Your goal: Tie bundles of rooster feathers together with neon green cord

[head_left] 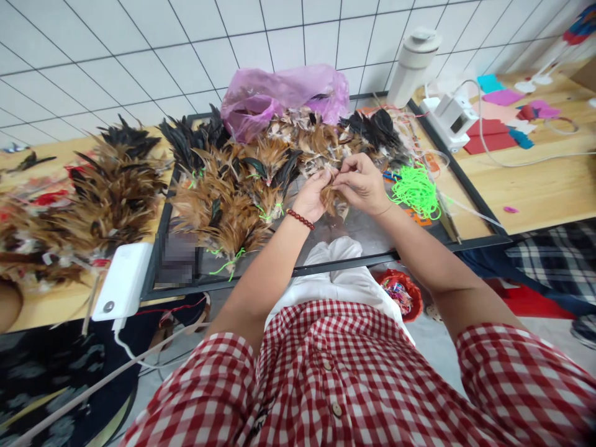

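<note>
Nearest, over the checked shirt point(354, 366) and white trousers point(321, 285), a red basket point(416, 310) of colourful scraps shows below the counter point(554, 192). A dark-rimmed tray point(484, 241) lies on top, a white power bank point(123, 279) at its left. Above the tray, the left hand point(311, 197) has its grip closed around a small brown feather bunch point(329, 200); the right hand point(365, 186) meets it with a narrow grip, the pinched bit too small to tell. Tied feather bundles point(233, 211) sit left, green strings point(416, 192) right. Farther back are a purple bag point(284, 93) and a white bottle point(412, 68), before the tiled wall point(162, 56).
</note>
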`<state>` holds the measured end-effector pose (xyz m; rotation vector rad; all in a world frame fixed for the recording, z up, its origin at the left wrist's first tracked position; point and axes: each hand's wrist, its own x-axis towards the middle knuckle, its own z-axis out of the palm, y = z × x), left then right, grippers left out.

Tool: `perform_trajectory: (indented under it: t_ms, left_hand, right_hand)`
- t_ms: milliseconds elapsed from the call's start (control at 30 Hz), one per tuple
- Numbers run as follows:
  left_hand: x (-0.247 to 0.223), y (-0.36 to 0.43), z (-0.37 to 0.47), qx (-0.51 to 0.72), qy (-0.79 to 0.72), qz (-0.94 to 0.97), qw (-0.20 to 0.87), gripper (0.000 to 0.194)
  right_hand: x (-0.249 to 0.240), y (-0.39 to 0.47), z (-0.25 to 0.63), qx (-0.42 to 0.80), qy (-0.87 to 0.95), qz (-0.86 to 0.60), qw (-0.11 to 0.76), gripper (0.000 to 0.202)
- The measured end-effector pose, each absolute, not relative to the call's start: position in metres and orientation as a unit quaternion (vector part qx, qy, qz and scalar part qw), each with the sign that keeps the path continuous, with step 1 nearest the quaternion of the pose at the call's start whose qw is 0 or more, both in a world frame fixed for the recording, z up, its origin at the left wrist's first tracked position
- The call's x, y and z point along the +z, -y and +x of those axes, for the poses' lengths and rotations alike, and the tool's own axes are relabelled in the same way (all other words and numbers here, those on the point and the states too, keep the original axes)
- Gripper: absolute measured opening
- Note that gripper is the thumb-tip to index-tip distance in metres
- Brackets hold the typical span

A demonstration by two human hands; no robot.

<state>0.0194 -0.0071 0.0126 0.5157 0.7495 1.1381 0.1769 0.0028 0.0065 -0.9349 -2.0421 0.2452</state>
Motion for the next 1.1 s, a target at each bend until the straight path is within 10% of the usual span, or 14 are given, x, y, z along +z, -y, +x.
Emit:
perform_trajectory:
  t_ms: [1100]
  left_hand:
    - [0.011, 0.015, 0.025, 0.476, -0.347, 0.377, 0.715, 0.027]
  right_hand:
    - [0.015, -0.009, 0.185, 0.38, 0.701, -0.377, 0.472, 0.057]
